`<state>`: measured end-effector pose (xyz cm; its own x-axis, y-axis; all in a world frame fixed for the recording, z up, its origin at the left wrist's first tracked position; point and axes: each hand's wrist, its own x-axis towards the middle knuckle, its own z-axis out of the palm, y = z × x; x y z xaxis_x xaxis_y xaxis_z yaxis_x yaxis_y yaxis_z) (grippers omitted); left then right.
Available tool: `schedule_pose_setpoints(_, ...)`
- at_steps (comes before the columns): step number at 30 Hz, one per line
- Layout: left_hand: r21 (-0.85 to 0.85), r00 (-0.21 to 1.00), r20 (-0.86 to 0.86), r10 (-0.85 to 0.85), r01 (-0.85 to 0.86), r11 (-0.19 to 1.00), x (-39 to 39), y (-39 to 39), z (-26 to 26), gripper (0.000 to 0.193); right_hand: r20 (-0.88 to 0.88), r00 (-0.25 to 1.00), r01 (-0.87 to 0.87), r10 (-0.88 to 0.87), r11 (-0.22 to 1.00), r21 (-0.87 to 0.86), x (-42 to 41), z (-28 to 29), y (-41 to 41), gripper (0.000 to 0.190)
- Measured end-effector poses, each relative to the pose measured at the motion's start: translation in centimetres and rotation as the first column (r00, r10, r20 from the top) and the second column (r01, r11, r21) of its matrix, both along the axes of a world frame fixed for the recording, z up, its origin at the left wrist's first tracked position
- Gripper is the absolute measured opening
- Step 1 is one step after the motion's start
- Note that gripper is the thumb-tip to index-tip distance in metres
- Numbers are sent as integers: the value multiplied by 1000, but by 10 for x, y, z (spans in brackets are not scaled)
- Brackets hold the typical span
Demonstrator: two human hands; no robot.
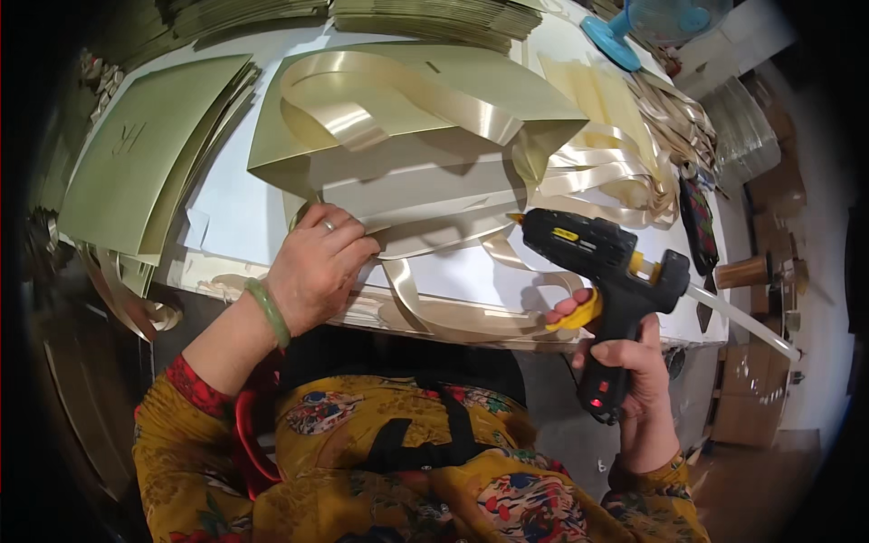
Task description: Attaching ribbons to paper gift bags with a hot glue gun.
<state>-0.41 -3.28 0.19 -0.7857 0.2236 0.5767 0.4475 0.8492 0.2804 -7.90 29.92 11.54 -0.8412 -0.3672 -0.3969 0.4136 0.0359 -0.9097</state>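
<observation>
A green paper gift bag (434,81) lies on the table with its mouth towards me, showing its pale inside. One satin ribbon handle (468,112) loops over its far panel. A second ribbon (407,288) hangs from the near side and curves along the table's front edge. My left hand (322,261) pinches the bag's near rim at its left corner; the fingertips are partly hidden. In my right hand (628,360) is a black hot glue gun (580,248), fingers at its yellow trigger. Its nozzle points left, close to the bag's right corner. A translucent glue stick (743,322) sticks out behind.
More green bags (153,156) are stacked at left, with ribbons (112,292) hanging over the edge. Flat green stacks (434,20) line the back. At right lie cream ribbons (604,166), yellowish sticks (590,88), a patterned pouch (698,217) and a blue-based fan (611,44).
</observation>
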Motion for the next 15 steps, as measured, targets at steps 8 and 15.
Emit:
schedule_pose_setpoints(8,-6,1000,-12,19,-19,1000,1,0,-1,34,-5,997,-75,76,994,79,-13,-18,-27,54)
schedule_pose_setpoints(15,-8,1000,-4,25,-25,1000,0,1,0,34,-3,998,-58,60,968,242,-17,-23,-23,50)
